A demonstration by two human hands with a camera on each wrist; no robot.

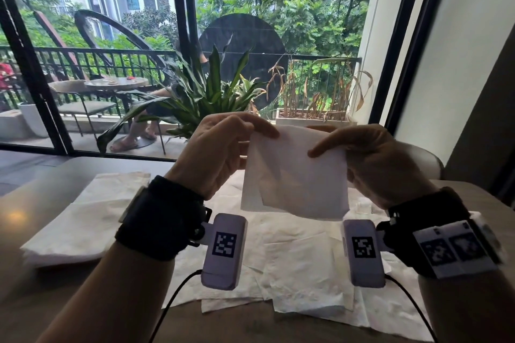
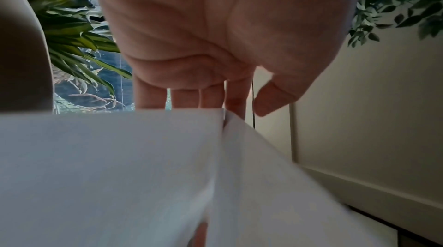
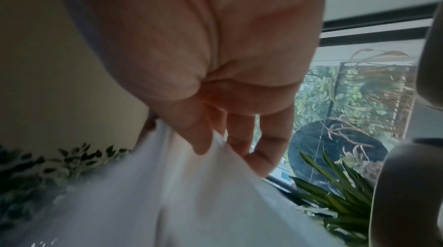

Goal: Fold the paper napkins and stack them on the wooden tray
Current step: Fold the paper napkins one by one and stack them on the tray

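Note:
A white paper napkin [image 1: 295, 175] hangs in the air above the table, folded into a rough square. My left hand [image 1: 223, 145] pinches its top left corner between thumb and fingers. My right hand [image 1: 370, 153] pinches the top right corner, thumb on the near face. The left wrist view shows the napkin [image 2: 120, 165] below my left hand's fingers [image 2: 187, 97]. Close under my right hand's fingers [image 3: 239, 133] in the right wrist view lies the same napkin [image 3: 179, 203]. No wooden tray shows in any view.
Several unfolded napkins [image 1: 301, 264] lie spread on the table below my hands. A stack of napkins [image 1: 83, 220] sits at the left. A potted plant [image 1: 211, 97] and a window stand behind the table. A chair back [image 1: 426, 159] rises at the right.

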